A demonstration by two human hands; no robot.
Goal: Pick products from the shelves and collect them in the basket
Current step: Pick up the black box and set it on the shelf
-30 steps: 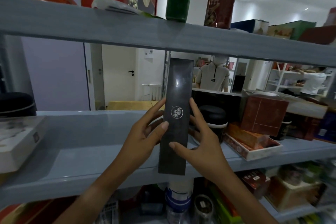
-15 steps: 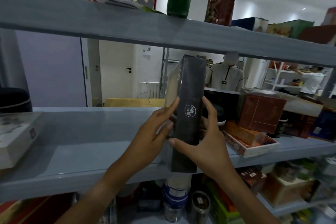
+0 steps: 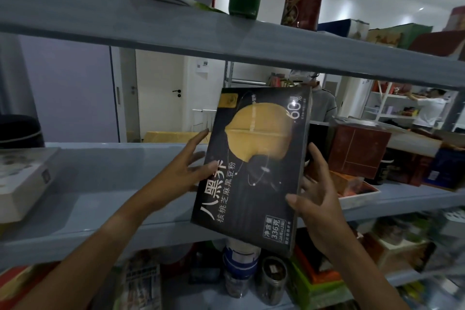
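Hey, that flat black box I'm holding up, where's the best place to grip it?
Grip the black box by its two long side edges, as the left hand and right hand do now. It is wide, thin and upright, so opposing edge grips from left and right likely steady it best.

Grey-blue middle shelf (image 3: 105, 184), white flat box (image 3: 22, 184) left, maroon box (image 3: 357, 151) right
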